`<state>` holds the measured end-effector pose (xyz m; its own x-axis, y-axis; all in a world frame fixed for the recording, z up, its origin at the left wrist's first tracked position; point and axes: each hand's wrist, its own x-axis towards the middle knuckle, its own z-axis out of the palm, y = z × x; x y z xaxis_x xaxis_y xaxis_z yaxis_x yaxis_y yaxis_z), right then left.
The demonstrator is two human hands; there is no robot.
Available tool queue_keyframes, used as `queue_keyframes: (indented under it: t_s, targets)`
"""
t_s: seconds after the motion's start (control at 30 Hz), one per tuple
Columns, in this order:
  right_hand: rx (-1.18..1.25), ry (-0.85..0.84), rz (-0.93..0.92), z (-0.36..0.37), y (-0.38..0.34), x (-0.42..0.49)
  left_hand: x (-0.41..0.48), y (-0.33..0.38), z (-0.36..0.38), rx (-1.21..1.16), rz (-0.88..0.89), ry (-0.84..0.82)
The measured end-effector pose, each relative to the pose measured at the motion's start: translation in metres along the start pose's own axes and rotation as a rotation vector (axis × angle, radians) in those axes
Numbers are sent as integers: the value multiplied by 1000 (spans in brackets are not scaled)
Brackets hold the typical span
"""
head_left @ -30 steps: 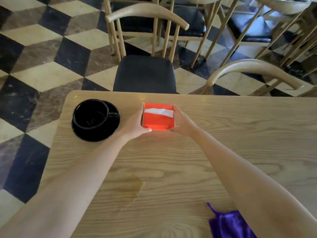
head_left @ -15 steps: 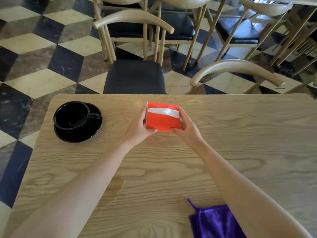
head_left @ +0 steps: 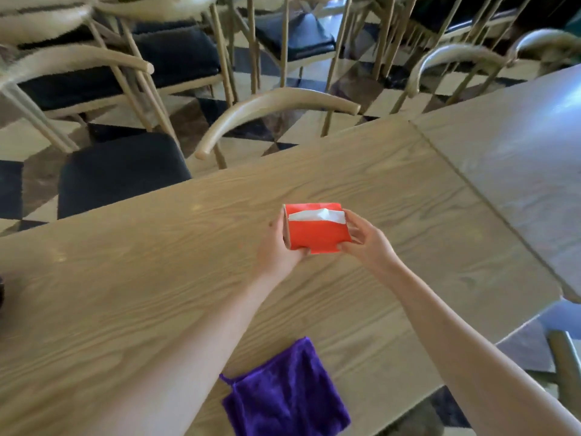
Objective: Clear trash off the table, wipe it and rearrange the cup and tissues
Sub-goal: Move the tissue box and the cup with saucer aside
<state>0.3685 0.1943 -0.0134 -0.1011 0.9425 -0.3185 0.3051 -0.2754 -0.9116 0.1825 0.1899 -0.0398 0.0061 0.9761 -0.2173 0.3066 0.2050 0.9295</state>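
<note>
An orange tissue box (head_left: 317, 231) with a white tissue showing at its slot is held between both hands, lifted and tilted a little above the wooden table (head_left: 125, 294). My left hand (head_left: 276, 247) grips its left side and underside. My right hand (head_left: 364, 240) pinches its right side. A purple cloth (head_left: 286, 394) lies flat on the table near its front edge, between my forearms. Only a dark sliver of the black cup and saucer (head_left: 1, 292) shows at the far left edge.
A second table (head_left: 518, 171) butts against the right end of this one. Wooden chairs with black seats (head_left: 122, 171) stand along the far side, one curved backrest (head_left: 273, 111) close to the table edge. The floor is checkered tile.
Both hands have lifted the tissue box off the table and carried it to the right. The view swung right, so the cup and saucer slid almost out of sight at left.
</note>
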Motion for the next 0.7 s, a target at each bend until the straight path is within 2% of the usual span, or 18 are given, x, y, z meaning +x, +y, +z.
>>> queue_keyframes:
  t_s: [0.17, 0.33, 0.63, 0.7]
  targets:
    - [-25, 104, 50, -79, 36, -13, 11, 23, 93, -39, -14, -86]
    - [-45, 177, 93, -133, 56, -12, 14, 35, 150, -83, -7, -163]
    - [-139, 142, 142, -152, 70, 11, 17, 39, 168, -143, -200, -138]
    - [-197, 93, 138, -156, 68, 16, 16, 40, 159, -60, -234, -163]
